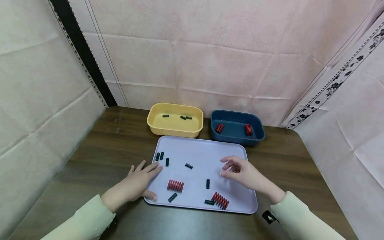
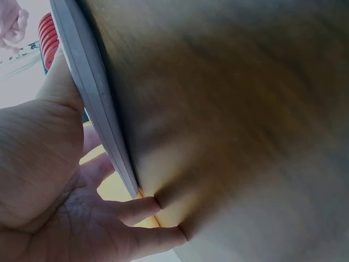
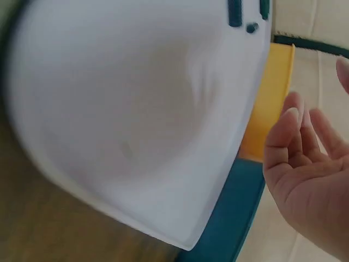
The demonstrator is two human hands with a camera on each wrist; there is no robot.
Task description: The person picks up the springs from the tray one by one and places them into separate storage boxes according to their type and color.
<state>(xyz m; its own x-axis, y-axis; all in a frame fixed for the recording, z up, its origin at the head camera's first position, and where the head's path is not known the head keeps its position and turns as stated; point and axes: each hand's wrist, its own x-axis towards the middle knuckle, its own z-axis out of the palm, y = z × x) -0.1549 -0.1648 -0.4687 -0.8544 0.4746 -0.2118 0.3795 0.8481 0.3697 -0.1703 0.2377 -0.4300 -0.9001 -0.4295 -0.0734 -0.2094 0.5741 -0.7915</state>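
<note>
A pale lavender tray (image 1: 204, 153) lies on the table with small dark green springs and two larger red springs on it. My left hand (image 1: 132, 187) rests at the tray's left edge, fingers spread, thumb at the near corner; some fingertips meet the tabletop in the left wrist view. One red spring (image 1: 175, 186) lies right of that thumb, with a green spring (image 1: 172, 197) just below it. Above the tray's right side hovers my right hand (image 1: 242, 173), loosely curled and holding nothing. Closest below it are an upright-looking green spring (image 1: 208, 184) and the other red spring (image 1: 220, 200).
Behind the tray stand a yellow bin (image 1: 174, 130) holding several green springs and a blue bin (image 1: 237, 140) with red springs inside. Pale cloth (image 1: 210, 66) hangs behind and on both sides of the wooden table (image 1: 99, 166).
</note>
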